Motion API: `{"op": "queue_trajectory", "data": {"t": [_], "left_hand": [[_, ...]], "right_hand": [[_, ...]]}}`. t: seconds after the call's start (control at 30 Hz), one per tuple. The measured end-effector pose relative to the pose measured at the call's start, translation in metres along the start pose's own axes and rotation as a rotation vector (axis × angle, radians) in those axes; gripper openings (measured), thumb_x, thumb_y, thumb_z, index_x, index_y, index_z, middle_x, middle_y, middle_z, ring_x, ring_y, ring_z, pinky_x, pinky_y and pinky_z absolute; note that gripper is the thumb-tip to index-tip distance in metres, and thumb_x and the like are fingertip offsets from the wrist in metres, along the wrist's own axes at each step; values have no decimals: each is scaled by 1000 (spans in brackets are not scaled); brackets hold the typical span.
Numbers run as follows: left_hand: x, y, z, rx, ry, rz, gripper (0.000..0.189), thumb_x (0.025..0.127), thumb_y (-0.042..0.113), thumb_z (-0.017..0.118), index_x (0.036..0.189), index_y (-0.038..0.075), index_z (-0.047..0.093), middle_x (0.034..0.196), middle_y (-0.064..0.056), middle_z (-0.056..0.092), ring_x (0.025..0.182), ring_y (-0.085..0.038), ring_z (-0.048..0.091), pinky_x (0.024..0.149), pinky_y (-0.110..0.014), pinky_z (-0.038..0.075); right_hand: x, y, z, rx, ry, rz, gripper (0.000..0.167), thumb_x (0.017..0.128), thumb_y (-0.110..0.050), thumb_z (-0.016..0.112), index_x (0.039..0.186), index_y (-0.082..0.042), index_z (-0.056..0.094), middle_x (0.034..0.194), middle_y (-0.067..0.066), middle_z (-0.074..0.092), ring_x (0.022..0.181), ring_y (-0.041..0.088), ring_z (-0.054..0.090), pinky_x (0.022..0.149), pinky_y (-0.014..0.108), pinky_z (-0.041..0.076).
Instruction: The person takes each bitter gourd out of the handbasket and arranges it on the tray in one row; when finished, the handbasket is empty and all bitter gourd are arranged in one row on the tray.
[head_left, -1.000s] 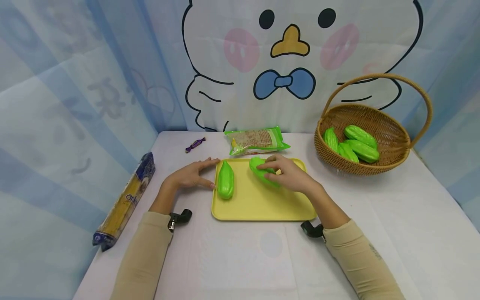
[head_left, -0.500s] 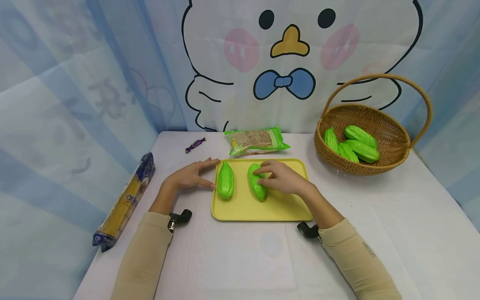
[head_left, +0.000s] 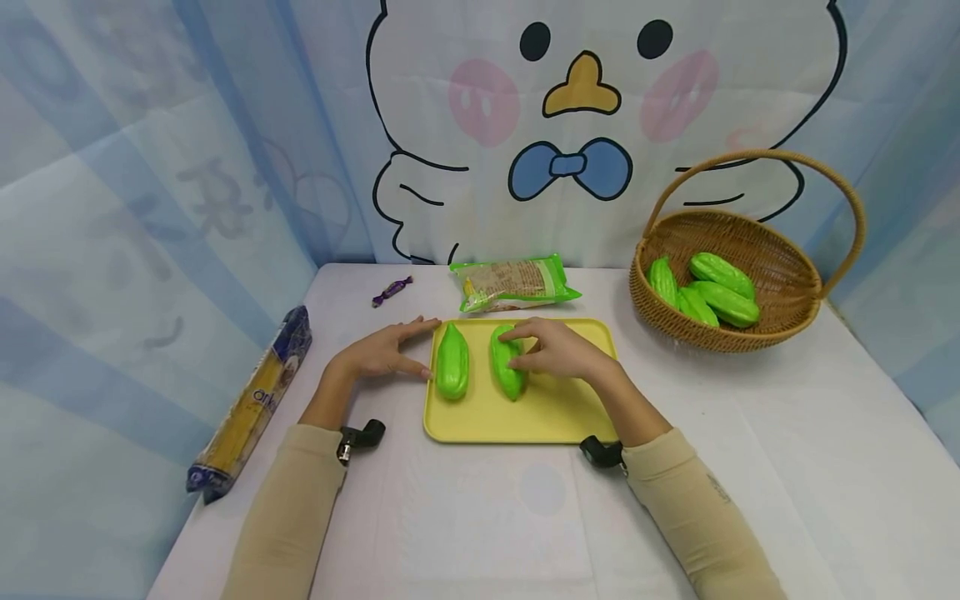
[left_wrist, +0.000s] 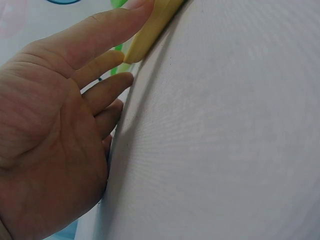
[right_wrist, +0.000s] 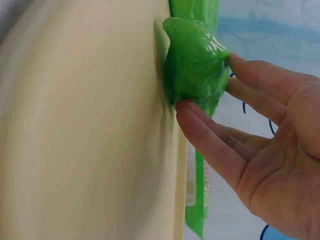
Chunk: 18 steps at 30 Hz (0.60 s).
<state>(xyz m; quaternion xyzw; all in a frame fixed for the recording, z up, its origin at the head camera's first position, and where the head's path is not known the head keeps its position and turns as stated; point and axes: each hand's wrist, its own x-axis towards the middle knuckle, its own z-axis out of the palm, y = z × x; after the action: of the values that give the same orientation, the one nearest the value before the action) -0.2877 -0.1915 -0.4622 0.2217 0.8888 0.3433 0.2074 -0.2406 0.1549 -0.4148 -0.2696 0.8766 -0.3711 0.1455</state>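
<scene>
A yellow tray [head_left: 555,421] lies on the white table, bearing two glossy green bitter melons. The left one, a bitter melon [head_left: 452,363], lies lengthwise near the tray's left rim. My right hand [head_left: 564,350] holds the other bitter melon [head_left: 506,367] near the tray's middle, between thumb and fingertips. In the right wrist view that bitter melon [right_wrist: 196,65] sits low over the tray surface, fingertips against its sides. My left hand [head_left: 378,350] is spread at the tray's left edge, thumb and forefinger touching or nearly touching the rim. Its palm [left_wrist: 45,130] faces the left wrist camera.
A wicker basket [head_left: 780,333] with several green bitter melons stands at back right. Behind the tray lies a green-ended plastic packet [head_left: 513,283]. A purple wrapped candy [head_left: 392,291] lies at back left, and a long yellow-and-blue pack [head_left: 251,404] at the table's left edge.
My right hand has moved left, bringing its bitter melon left and toward me; the melon has turned from slanted to nearly lengthwise. The left hand has stayed at the tray's edge.
</scene>
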Motion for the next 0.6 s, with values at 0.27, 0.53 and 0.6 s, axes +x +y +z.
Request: {"op": "queue_trajectory", "data": {"t": [0.27, 0.53, 0.6], "left_hand": [[-1, 0, -1, 5, 5, 5, 104, 76, 54, 89, 163, 34, 36, 175, -8, 15, 163, -32, 9, 130, -63, 7], [0, 0, 0, 16, 0, -2, 104, 77, 55, 88, 163, 35, 35, 176, -8, 14, 163, -33, 9, 130, -63, 8], [-1, 1, 0, 20, -1, -1, 103, 77, 54, 88, 163, 34, 35, 176, -9, 14, 163, -33, 10, 130, -63, 8]], "right_hand": [[3, 1, 8, 55, -13, -45, 48, 98, -17, 74, 143, -5, 63, 154, 19, 52, 117, 34, 71, 99, 45, 60], [7, 2, 20, 66, 14, -26, 53, 99, -23, 73, 149, -10, 59, 163, 23, 39, 120, 33, 69, 102, 48, 57], [8, 3, 22, 81, 20, -25, 55, 99, -22, 73, 151, -10, 56, 161, 20, 43, 122, 33, 68, 101, 47, 58]]}}
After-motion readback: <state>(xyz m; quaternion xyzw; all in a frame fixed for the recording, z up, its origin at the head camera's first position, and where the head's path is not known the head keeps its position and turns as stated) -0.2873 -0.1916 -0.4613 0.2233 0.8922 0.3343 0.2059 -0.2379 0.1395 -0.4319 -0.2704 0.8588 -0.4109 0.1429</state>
